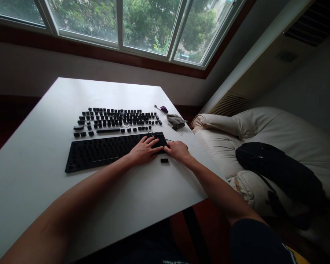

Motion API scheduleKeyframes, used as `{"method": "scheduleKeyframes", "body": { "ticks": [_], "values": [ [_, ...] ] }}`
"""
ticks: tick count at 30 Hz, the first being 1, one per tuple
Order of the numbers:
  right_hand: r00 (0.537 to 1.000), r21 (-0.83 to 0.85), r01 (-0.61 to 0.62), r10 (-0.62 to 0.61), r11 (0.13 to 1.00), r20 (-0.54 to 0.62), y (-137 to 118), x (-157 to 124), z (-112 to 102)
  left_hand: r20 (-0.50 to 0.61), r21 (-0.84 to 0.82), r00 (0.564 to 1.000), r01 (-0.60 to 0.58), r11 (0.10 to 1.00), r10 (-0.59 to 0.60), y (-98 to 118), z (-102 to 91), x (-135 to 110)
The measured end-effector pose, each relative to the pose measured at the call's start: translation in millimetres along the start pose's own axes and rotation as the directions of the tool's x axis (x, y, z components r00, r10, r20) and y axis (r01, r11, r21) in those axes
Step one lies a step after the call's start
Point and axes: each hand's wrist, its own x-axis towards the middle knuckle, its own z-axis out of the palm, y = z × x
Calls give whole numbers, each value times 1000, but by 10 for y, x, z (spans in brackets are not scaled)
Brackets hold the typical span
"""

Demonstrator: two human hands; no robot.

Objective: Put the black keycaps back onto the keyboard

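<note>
A black keyboard (99, 152) with most of its keycaps off lies at a slant on the white table (121, 198). My left hand (143, 149) rests on its right part, fingers spread. At the keyboard's right edge, my right hand (178, 150) has its fingers pinched together. A thin dark line shows just above these fingers, but what they hold is too small to name. One loose black keycap (164, 160) lies below the keyboard, between my two hands. Behind the keyboard, many black keycaps (118, 119) are set out in rows, with a long spacebar (108, 130) in front.
A grey cloth (176, 120) and a purple object (164, 109) beside a thin stick lie near the table's right edge. Thin wire shows by the cloth. To the right, a cream sofa (277, 124) holds a black bag (277, 172). Windows (148, 25) are beyond the table.
</note>
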Motion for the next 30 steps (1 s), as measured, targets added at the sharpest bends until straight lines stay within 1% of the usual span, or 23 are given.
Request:
{"method": "scheduleKeyframes", "body": {
  "ticks": [5, 9, 11, 16, 21, 25, 30],
  "values": [
    [999, 6, -6, 6, 1000, -46, 4, -13, 36, 7, 5, 1000, -1, 1000, 1, 8, -11, -2],
    [998, 31, 45, -47, 998, 51, 54, 60, -9, 13, 7, 1000, -10, 1000, 10, 5, -12, -4],
    [996, 29, 63, -65, 998, 68, 64, 84, -31, 13, 6, 1000, -10, 1000, 10, 1, -13, -4],
    [999, -6, 19, -19, 1000, -30, 10, 19, 21, 13, 3, 1000, -4, 1000, 4, -10, -11, 1],
    [995, 33, -15, 18, 999, -98, -34, -55, 109, 25, -5, 1000, 5, 1000, -5, -19, 5, 3],
    [997, 38, -22, 25, 999, -66, -8, -12, 98, 27, -11, 1000, -2, 1000, 2, -26, 16, 1],
    [999, 21, 32, -31, 999, -14, 39, 60, 78, 26, -7, 1000, -10, 1000, 10, -33, 20, -2]
  ]
}}
